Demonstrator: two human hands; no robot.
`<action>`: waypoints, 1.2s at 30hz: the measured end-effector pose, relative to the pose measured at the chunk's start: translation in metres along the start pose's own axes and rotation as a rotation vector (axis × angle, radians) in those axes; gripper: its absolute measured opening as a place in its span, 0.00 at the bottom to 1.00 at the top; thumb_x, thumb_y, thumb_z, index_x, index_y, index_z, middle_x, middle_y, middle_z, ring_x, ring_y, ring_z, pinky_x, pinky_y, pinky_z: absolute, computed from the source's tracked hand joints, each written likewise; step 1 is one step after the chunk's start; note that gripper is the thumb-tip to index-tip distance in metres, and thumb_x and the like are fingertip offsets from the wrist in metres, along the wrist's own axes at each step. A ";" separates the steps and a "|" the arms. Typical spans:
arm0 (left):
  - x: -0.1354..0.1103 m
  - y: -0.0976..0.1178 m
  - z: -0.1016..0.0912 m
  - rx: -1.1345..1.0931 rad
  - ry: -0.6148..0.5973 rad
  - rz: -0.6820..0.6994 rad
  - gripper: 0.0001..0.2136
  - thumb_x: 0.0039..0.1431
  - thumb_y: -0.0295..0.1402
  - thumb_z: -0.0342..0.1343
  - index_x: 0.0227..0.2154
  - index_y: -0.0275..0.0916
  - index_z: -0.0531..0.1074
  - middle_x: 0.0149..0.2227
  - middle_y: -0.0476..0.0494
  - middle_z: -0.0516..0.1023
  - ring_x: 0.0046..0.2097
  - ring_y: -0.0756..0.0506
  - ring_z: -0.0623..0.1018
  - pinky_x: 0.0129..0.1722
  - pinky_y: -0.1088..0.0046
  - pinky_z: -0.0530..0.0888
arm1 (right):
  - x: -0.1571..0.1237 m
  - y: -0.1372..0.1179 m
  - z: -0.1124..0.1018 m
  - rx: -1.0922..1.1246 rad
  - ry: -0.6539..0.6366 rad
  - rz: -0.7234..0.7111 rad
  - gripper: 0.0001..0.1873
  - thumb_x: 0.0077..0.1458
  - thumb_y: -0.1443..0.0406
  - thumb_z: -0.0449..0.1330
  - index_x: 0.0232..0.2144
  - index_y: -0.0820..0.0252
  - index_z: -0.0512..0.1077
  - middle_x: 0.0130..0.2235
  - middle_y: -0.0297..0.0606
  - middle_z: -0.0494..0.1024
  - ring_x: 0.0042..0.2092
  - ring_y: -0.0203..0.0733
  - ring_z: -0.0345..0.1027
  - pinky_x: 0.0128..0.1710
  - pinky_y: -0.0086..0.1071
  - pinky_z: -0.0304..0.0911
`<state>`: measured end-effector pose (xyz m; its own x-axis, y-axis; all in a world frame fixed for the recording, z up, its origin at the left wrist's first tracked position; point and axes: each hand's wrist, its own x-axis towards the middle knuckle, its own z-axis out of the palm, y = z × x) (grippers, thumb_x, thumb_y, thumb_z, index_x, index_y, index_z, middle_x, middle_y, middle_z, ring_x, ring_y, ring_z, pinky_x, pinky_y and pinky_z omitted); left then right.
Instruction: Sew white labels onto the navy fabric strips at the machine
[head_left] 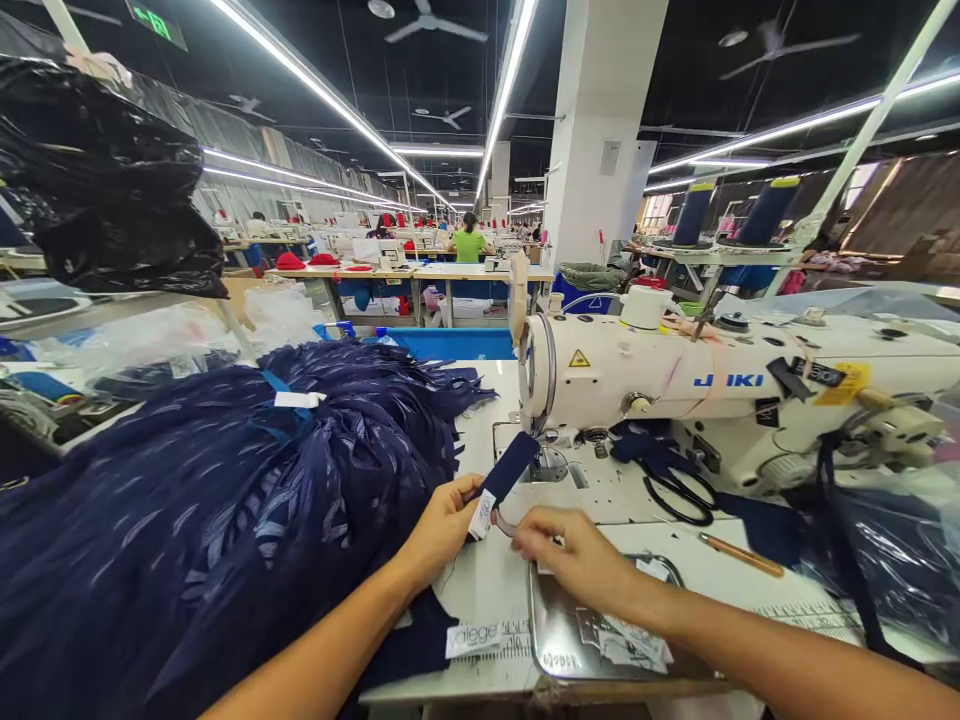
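Observation:
My left hand (pixel 448 520) pinches a navy fabric strip (pixel 510 470) together with a small white label (pixel 482 515) lying across its lower end. The strip's upper end reaches to just below the needle area of a white sewing machine (pixel 592 370). Close by on the right, my right hand (pixel 566 550) has its fingers curled together. A thin curved thing shows at its fingertips, too small to make out. Under that hand sits a metal tray (pixel 559 630) with loose white labels (pixel 634 645).
A large bundle of navy strips (pixel 225 500) covers the left side. Black-handled scissors (pixel 682 490) and an orange-brown pen-like tool (pixel 740 555) lie to the right. A printed label band (pixel 476 638) is near the front edge. Farther back, a person in green (pixel 468 243) sits among machines.

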<state>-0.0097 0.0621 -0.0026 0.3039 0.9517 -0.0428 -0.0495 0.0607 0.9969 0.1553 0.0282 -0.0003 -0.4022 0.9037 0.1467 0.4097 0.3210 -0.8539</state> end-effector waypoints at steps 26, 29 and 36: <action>-0.036 0.019 0.004 0.222 0.099 0.046 0.10 0.41 0.38 0.57 0.22 0.36 0.73 0.23 0.49 0.70 0.26 0.50 0.65 0.26 0.78 0.63 | 0.025 0.001 0.006 0.763 0.150 0.187 0.17 0.39 0.54 0.60 0.22 0.63 0.65 0.17 0.29 0.67 0.20 0.31 0.60 0.26 0.30 0.57; -0.036 0.021 0.004 0.232 0.077 0.046 0.09 0.42 0.38 0.56 0.22 0.36 0.73 0.23 0.49 0.70 0.26 0.50 0.66 0.26 0.78 0.63 | 0.016 0.011 -0.008 0.437 0.079 0.077 0.14 0.45 0.57 0.56 0.28 0.63 0.66 0.25 0.34 0.71 0.26 0.35 0.65 0.29 0.31 0.59; -0.032 0.029 0.008 0.226 0.105 0.045 0.08 0.39 0.37 0.57 0.19 0.36 0.72 0.20 0.51 0.67 0.24 0.52 0.64 0.24 0.78 0.60 | 0.009 0.050 -0.059 -0.885 0.137 0.253 0.11 0.54 0.64 0.47 0.37 0.61 0.66 0.40 0.41 0.71 0.37 0.42 0.67 0.34 0.32 0.55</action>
<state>-0.0127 0.0311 0.0278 0.2054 0.9787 0.0076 0.1564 -0.0404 0.9869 0.2207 0.0696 -0.0121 -0.1384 0.9837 0.1145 0.9699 0.1580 -0.1851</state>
